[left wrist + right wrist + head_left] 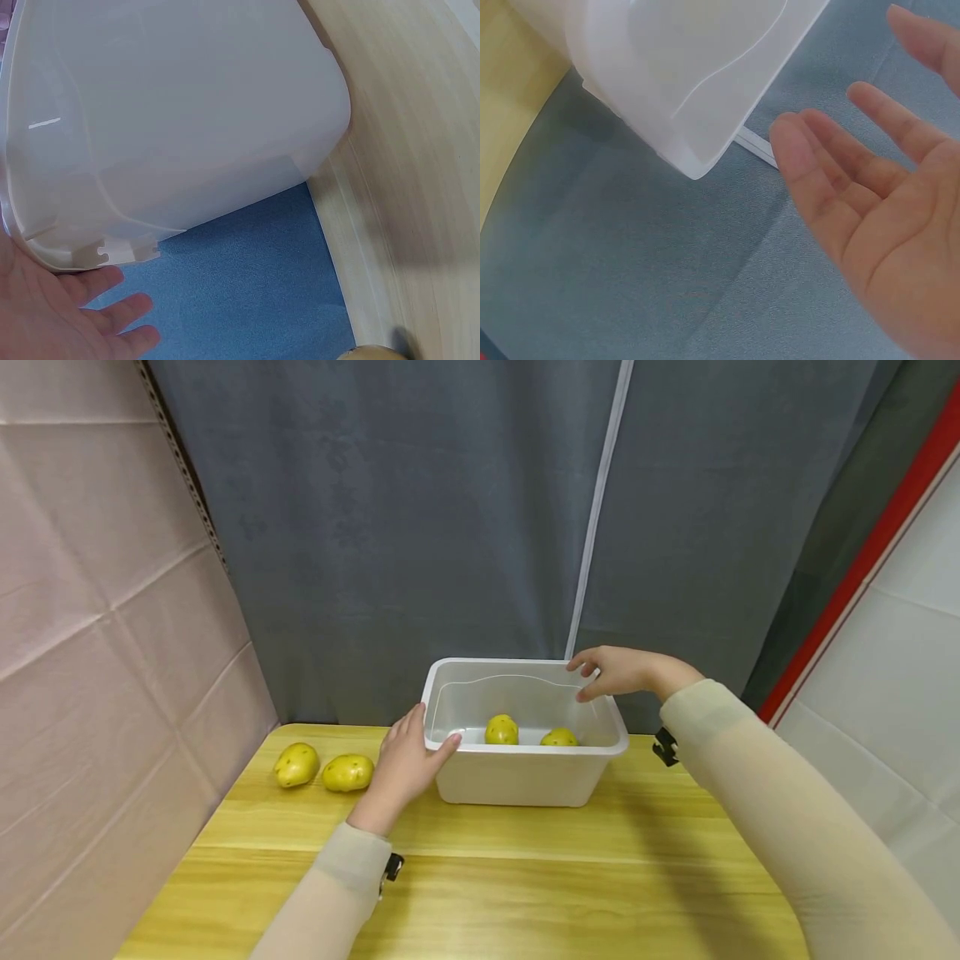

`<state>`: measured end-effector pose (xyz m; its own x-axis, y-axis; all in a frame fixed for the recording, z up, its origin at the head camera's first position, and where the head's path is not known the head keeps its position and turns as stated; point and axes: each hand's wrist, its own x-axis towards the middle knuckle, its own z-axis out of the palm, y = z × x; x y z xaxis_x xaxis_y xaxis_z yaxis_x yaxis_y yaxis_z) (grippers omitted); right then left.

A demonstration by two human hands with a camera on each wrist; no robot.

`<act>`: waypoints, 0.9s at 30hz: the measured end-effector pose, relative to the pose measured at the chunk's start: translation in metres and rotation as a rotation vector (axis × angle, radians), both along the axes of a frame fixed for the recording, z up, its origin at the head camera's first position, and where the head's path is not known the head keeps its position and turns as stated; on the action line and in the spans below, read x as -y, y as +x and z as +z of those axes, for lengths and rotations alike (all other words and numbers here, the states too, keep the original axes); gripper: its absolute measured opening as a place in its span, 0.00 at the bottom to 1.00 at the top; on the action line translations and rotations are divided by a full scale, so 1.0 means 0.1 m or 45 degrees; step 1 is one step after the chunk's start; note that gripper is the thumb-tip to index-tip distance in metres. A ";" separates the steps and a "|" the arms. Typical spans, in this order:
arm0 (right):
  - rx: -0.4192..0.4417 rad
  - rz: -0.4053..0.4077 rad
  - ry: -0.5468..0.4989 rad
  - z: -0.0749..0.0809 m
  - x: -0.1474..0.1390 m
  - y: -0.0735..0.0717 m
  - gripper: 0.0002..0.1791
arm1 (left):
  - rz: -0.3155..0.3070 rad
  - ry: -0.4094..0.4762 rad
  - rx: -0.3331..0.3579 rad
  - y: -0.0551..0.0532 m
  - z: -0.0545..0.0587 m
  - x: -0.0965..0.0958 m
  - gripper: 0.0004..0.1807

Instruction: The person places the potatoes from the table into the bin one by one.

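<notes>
A white plastic tub (525, 777) stands on the wooden table with two yellow potatoes inside, one near the middle (502, 729) and one to its right (559, 737). My left hand (408, 758) rests on the tub's front left corner, its thumb over the rim. In the left wrist view, its fingers (120, 309) extend past the rim without curling round it. Above the tub's back right corner hovers my right hand (618, 671), with spread fingers. The right wrist view shows that hand (889, 202) apart from the tub (697, 67) and holding nothing.
Left of the tub, two more potatoes lie on the table, one farther left (297, 765) and one beside my left hand (348, 772). A grey curtain (390, 527) hangs right behind the tub. Pale cloth walls (105, 652) flank the table (487, 877).
</notes>
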<state>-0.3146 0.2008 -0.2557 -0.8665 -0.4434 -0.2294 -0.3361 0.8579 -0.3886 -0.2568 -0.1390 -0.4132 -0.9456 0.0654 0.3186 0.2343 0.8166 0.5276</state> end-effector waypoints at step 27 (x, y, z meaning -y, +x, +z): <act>-0.018 0.066 -0.007 -0.03 0.01 0.11 0.35 | -0.006 0.015 -0.002 -0.01 0.00 0.01 0.54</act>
<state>-0.3040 0.1998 -0.2585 -0.8454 -0.4890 -0.2149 -0.3854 0.8370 -0.3886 -0.2582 -0.1402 -0.4132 -0.9448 0.0660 0.3208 0.2388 0.8092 0.5369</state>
